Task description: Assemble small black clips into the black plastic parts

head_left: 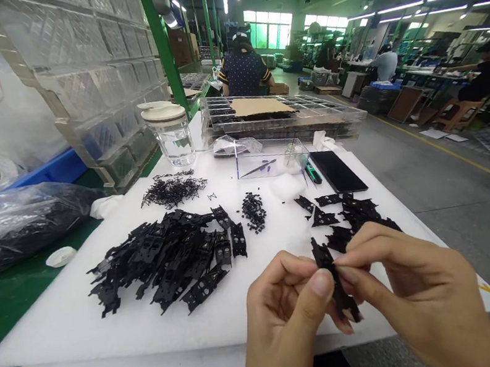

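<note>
Between the thumb and fingers of my left hand (290, 314) is a narrow black plastic part (343, 298), held upright and tilted over the near edge of the white foam sheet. My right hand (413, 287) pinches at the right edge of that part, thumb and forefinger together; whatever sits in the pinch is hidden. A large heap of similar black parts (159, 260) lies to the left, and a smaller group (360, 211) lies just beyond my right hand. Tiny black pieces (253, 212) form a small pile in the middle. Behind the large heap is a tangle of thin black wire-like clips (173, 190).
A lidded glass jar (171, 136) stands at the back left. Farther right are a clear box (265, 164) with tweezers, a green cutter (313, 172) and a black phone-like slab (337, 171). Stacked clear trays (280, 115) border the back; a person (245, 67) sits beyond.
</note>
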Available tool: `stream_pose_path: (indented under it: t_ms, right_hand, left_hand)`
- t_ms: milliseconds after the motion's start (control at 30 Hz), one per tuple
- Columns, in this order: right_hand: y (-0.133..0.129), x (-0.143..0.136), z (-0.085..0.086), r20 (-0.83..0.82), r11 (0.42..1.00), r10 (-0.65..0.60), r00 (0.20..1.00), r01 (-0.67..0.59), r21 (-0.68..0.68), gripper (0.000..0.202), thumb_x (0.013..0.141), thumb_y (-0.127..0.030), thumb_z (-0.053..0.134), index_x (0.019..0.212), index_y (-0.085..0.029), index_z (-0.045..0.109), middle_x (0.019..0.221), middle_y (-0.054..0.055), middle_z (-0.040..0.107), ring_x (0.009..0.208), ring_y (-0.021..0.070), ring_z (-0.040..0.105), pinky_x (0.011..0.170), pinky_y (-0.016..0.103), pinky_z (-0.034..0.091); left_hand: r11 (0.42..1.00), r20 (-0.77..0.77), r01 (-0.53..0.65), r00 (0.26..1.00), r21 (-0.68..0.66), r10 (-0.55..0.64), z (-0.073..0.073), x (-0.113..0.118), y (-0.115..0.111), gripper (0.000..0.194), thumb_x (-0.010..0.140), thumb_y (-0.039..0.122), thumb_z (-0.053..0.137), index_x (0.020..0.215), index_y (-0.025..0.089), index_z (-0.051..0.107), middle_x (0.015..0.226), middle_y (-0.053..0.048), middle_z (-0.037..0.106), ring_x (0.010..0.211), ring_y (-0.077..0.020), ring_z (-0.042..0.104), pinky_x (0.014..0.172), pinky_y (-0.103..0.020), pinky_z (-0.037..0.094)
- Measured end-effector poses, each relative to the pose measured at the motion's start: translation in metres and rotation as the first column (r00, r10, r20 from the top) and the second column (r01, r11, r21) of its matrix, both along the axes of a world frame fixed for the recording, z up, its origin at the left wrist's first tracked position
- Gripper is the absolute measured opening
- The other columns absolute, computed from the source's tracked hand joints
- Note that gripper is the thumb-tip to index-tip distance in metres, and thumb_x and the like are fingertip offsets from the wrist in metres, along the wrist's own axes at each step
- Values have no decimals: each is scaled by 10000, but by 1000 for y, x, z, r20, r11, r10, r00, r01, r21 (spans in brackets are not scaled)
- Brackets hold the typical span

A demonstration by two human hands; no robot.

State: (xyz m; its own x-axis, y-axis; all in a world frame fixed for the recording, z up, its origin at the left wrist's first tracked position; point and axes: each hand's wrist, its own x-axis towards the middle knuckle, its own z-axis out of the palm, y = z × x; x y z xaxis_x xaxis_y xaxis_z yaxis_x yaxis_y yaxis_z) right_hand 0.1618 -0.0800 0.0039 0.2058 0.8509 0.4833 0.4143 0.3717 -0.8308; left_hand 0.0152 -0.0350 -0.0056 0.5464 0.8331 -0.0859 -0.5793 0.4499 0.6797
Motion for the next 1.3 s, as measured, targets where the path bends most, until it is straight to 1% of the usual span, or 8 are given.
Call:
stream_pose_path:
  t_ms: [500, 733, 800, 900, 967, 1033, 1167, 1300]
  right_hand:
    - [1, 2, 4, -112, 998, 57, 992, -56, 14, 187, 874, -67, 760, 884, -248, 805, 729, -5, 682, 625, 124, 666, 551, 241, 545]
    - [-5, 0, 10, -83, 1000, -18, 996, 18, 7, 181, 886, -129, 773, 924, -293, 839, 732, -12, 699, 632, 116, 687, 559, 195, 576]
    - [-5, -1, 8, -139, 998, -65, 988, 61, -35, 188, 900, -163, 767, 987, -316, 834, 727, -19, 687, 617, 113, 684, 564, 188, 574]
    - [-4, -2, 4, -367, 985, -98, 925, 36, -171, 255, 937, -303, 749, 1187, -339, 787, 736, -23, 655, 537, 99, 624, 499, 190, 523]
    - [-3, -3, 3, -545, 951, -53, 837, -124, -282, 337, 936, -436, 733, 1238, -293, 779, 697, -10, 634, 498, 97, 558, 461, 199, 465]
    - [-2, -5, 5, -674, 888, -45, 737, -280, -365, 395, 888, -514, 761, 1176, -250, 815, 666, 11, 643, 523, 107, 539, 484, 210, 443]
    - [-2, -12, 14, -786, 823, -185, 590, -343, -452, 328, 780, -479, 866, 1034, -271, 854, 886, 58, 764, 684, 146, 624, 598, 247, 509]
    - [-3, -15, 17, -824, 820, -218, 523, -360, -446, 291, 724, -414, 922, 970, -273, 859, 793, 23, 724, 653, 133, 593, 587, 240, 522]
  left_hand:
    - [998, 34, 56, 998, 20, -57, 0, -1, 0, 229, 878, 307, 833, 817, 171, 659, 749, -36, 761, 601, -108, 649, 568, -196, 517]
    - [992, 90, 77, 994, -103, -68, 4, 1, -4, 244, 864, 318, 847, 806, 161, 669, 762, -48, 779, 583, -94, 656, 568, -168, 502]
    - [990, 112, 82, 991, -112, -70, 6, 2, -6, 241, 865, 313, 845, 799, 154, 676, 766, -54, 779, 574, -90, 650, 573, -166, 506]
    - [988, 151, 92, 986, -127, -72, 7, 4, -5, 236, 871, 304, 837, 790, 152, 675, 769, -63, 776, 582, -94, 650, 569, -161, 500]
    - [984, 157, 108, 984, -140, -85, 8, 4, -4, 219, 889, 288, 817, 786, 157, 674, 734, -48, 756, 592, -96, 651, 574, -155, 501]
    - [980, 137, 127, 985, -153, -106, 8, 3, -3, 209, 905, 282, 799, 788, 158, 678, 705, -36, 735, 578, -88, 641, 568, -146, 502]
    - [976, 126, 147, 984, -158, -128, 5, 1, -2, 185, 894, 280, 810, 809, 161, 696, 703, -25, 721, 554, -85, 636, 557, -151, 519]
    - [974, 99, 143, 987, -176, -127, 1, 0, -2, 187, 890, 284, 815, 814, 162, 696, 697, -17, 702, 553, -83, 623, 578, -168, 540]
